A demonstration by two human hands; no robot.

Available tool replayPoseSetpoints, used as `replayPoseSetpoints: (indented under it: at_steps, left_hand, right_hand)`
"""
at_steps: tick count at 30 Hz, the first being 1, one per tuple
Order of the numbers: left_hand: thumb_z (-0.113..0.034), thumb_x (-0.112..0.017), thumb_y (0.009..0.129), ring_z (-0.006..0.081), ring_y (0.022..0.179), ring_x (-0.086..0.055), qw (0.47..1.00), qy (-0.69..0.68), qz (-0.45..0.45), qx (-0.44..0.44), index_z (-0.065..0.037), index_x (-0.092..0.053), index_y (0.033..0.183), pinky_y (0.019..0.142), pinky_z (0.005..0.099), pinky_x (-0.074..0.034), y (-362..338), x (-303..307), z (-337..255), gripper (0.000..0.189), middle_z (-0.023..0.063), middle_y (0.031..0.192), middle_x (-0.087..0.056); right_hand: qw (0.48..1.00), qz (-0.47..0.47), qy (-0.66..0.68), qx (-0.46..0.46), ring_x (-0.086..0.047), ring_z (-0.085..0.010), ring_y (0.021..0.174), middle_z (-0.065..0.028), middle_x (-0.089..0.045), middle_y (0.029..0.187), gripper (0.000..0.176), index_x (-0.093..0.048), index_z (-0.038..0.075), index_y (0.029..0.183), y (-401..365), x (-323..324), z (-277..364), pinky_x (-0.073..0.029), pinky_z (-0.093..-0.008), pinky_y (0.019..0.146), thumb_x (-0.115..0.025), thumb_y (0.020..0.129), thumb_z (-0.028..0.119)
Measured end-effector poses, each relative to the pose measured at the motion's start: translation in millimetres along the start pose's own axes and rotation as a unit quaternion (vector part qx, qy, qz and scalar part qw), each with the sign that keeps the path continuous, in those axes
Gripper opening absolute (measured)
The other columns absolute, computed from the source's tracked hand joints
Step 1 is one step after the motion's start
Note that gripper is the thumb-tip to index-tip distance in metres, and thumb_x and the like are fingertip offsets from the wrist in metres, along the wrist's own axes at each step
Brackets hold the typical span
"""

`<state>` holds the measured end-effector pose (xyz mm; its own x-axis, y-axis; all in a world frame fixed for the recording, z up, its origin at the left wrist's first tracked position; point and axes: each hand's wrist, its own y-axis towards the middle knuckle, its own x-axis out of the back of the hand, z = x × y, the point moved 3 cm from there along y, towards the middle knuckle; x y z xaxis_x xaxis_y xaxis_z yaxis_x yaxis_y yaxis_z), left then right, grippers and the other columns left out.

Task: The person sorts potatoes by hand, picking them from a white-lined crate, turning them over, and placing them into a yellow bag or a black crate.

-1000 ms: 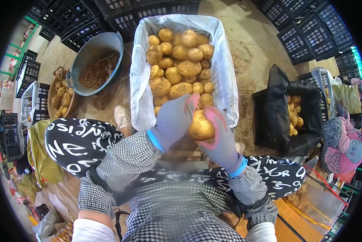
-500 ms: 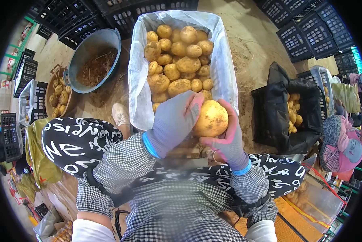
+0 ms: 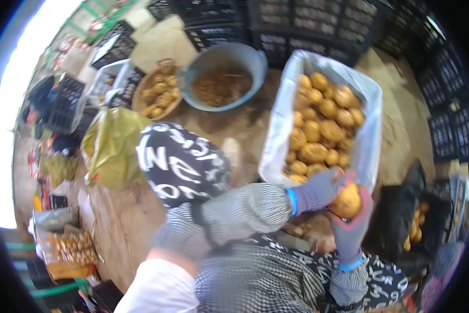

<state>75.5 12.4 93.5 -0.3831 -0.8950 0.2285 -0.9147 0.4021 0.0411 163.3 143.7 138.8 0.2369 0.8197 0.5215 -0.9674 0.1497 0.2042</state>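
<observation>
A large yellow potato sits between my gloved hands, over the near end of the lined crate. My right hand, in a grey and pink glove, grips it from the right and below. On its upper left, my left hand has its fingers closed against it. Just beyond them stands the crate with a white liner, filled with potatoes of mixed sizes, some soil-stained.
A blue tub with soil stands left of the crate, beside a basket of potatoes. Black crates are stacked behind. A black-lined crate holds potatoes at right. A yellow-green sack lies at left.
My view has swung left, so the crate and hands appear further right and the tub nearer the middle. Both hands still hold the potato.
</observation>
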Motion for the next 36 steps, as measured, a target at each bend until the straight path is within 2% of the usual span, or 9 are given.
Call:
replayPoseSetpoints:
  at_steps: [3, 5, 12, 16, 19, 26, 29, 33, 36]
  left_hand:
    - [-0.050, -0.065, 0.090, 0.0312, 0.094, -0.067, 0.973, -0.194, 0.127, -0.023, -0.007, -0.047, 0.134, 0.076, 0.0391, -0.059, 4.5, 16.4, -25.3, 0.064, 0.0136, 0.107, -0.064]
    - [-0.048, -0.059, 0.095, 0.0230, 0.110, -0.063, 0.847, -0.405, 0.201, 0.279, -0.009, -0.047, 0.138, 0.070, 0.0356, -0.064, -6.6, 39.9, -65.6, 0.059, 0.0073, 0.121, -0.059]
    - [-0.039, -0.069, 0.092, 0.0180, 0.101, -0.066, 0.884, -0.458, -0.096, 0.013, -0.003, -0.055, 0.122, 0.077, 0.0325, -0.059, -43.5, 227.5, -132.7, 0.050, 0.0096, 0.111, -0.066]
    - [-0.030, -0.075, 0.088, 0.0253, 0.093, -0.069, 0.872, -0.045, -0.451, -0.186, -0.002, -0.053, 0.126, 0.075, 0.0293, -0.059, -151.3, 409.8, -174.4, 0.052, 0.0133, 0.121, -0.060]
    - [-0.035, -0.085, 0.074, 0.0271, 0.093, -0.064, 0.541, 0.593, -0.593, -0.062, -0.007, -0.060, 0.120, 0.080, 0.0342, -0.056, -244.7, 536.8, -154.4, 0.059, 0.0138, 0.114, -0.057]
    - [-0.025, -0.077, 0.082, 0.0199, 0.102, -0.061, 0.692, 0.475, -0.538, 0.086, -0.006, -0.064, 0.112, 0.092, 0.0312, -0.048, -359.5, 627.1, 44.3, 0.037, 0.0111, 0.109, -0.064]
    - [-0.018, -0.064, 0.092, 0.0131, 0.102, -0.059, 0.821, 0.168, -0.545, 0.040, -0.006, -0.065, 0.107, 0.092, 0.0261, -0.045, -357.3, 637.4, 51.7, 0.019, 0.0051, 0.107, -0.066]
    - [-0.027, -0.061, 0.096, 0.0192, 0.113, -0.057, 0.869, 0.155, -0.459, 0.103, -0.005, -0.064, 0.119, 0.100, 0.0308, -0.042, -349.2, 648.7, 40.7, 0.032, 0.0101, 0.118, -0.062]
    - [-0.042, -0.067, 0.088, 0.0326, 0.127, -0.047, 0.714, 0.400, -0.473, 0.326, -0.008, -0.062, 0.127, 0.108, 0.0406, -0.037, -310.3, 607.1, -17.3, 0.052, 0.0212, 0.135, -0.050]
  right_hand:
    - [0.995, -0.007, -0.045, 0.084, -0.043, -0.0343, 0.134, -0.0193, -0.040, 0.146, 0.093, -0.035, 0.001, 0.147, 12.6, 7.5, 6.8, -0.035, -0.0408, 0.111, -0.082, 0.066, 0.002]
    - [0.995, -0.003, -0.036, 0.092, -0.042, -0.0341, 0.135, -0.0195, -0.037, 0.150, 0.090, -0.031, 0.002, 0.150, 21.9, 6.1, 20.3, -0.035, -0.0414, 0.112, -0.078, 0.073, 0.006]
    - [0.979, 0.041, 0.199, -0.031, -0.048, -0.0301, 0.130, -0.0170, -0.037, 0.152, 0.063, -0.031, 0.001, 0.151, 33.1, -3.1, 0.2, -0.038, -0.0402, 0.109, -0.056, 0.097, 0.022]
    - [0.974, 0.027, 0.207, -0.092, -0.051, -0.0270, 0.127, -0.0157, -0.044, 0.146, 0.053, -0.037, -0.001, 0.148, 34.6, -2.9, -15.9, -0.041, -0.0371, 0.105, -0.053, 0.100, 0.017]
    - [0.973, 0.032, 0.195, -0.122, -0.052, -0.0258, 0.126, -0.0150, -0.047, 0.143, 0.049, -0.040, -0.002, 0.145, 38.9, -4.8, -21.4, -0.043, -0.0365, 0.104, -0.051, 0.100, 0.015]
    - [0.968, 0.051, 0.186, -0.160, -0.058, -0.0240, 0.116, -0.0153, -0.054, 0.133, 0.042, -0.047, -0.002, 0.139, 35.4, -20.2, -48.8, -0.047, -0.0353, 0.100, -0.053, 0.100, 0.011]
    - [0.969, 0.075, 0.170, -0.162, -0.059, -0.0232, 0.114, -0.0147, -0.056, 0.130, 0.040, -0.049, -0.002, 0.137, 34.7, -21.1, -43.5, -0.047, -0.0341, 0.099, -0.053, 0.100, 0.012]
    - [0.966, 0.102, 0.179, -0.154, -0.059, -0.0216, 0.112, -0.0138, -0.057, 0.128, 0.039, -0.051, -0.002, 0.136, 37.5, -33.5, -55.6, -0.047, -0.0331, 0.098, -0.054, 0.100, 0.013]
    - [0.964, 0.126, 0.181, -0.148, -0.058, -0.0204, 0.112, -0.0125, -0.057, 0.127, 0.038, -0.051, -0.002, 0.135, 38.6, -40.7, -50.6, -0.047, -0.0336, 0.098, -0.054, 0.100, 0.013]
